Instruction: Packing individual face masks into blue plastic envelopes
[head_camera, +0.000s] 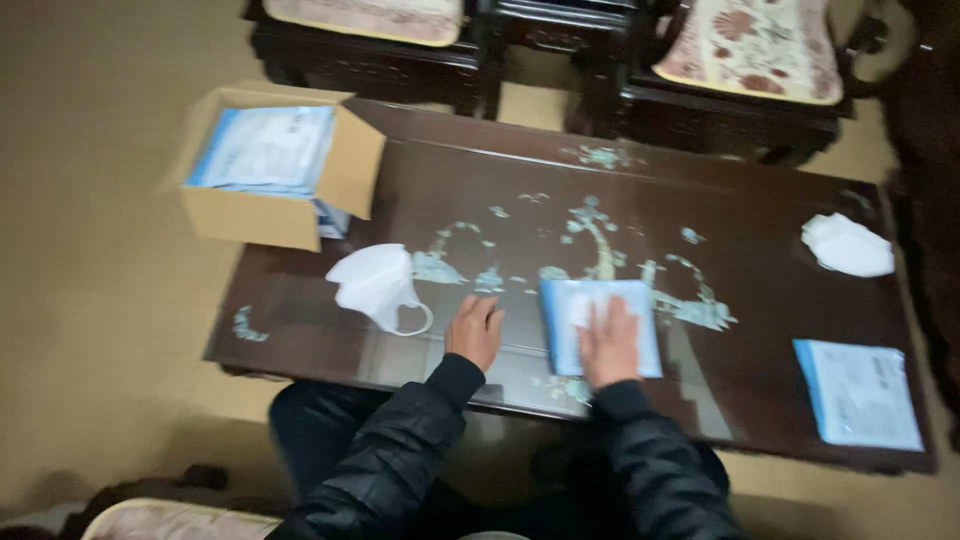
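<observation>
My right hand lies flat on a light-blue and white flat packet on the dark inlaid table, pressing it down. My left hand rests palm-down on the bare tabletop just left of the packet, fingers apart, holding nothing. A white folded face mask with an ear loop lies on the table to the left of my left hand, not touching it.
An open cardboard box full of similar packets overhangs the table's far left corner. Another white mask lies at the far right, and a stack of packets sits at the near right edge. Dark cushioned chairs stand behind the table.
</observation>
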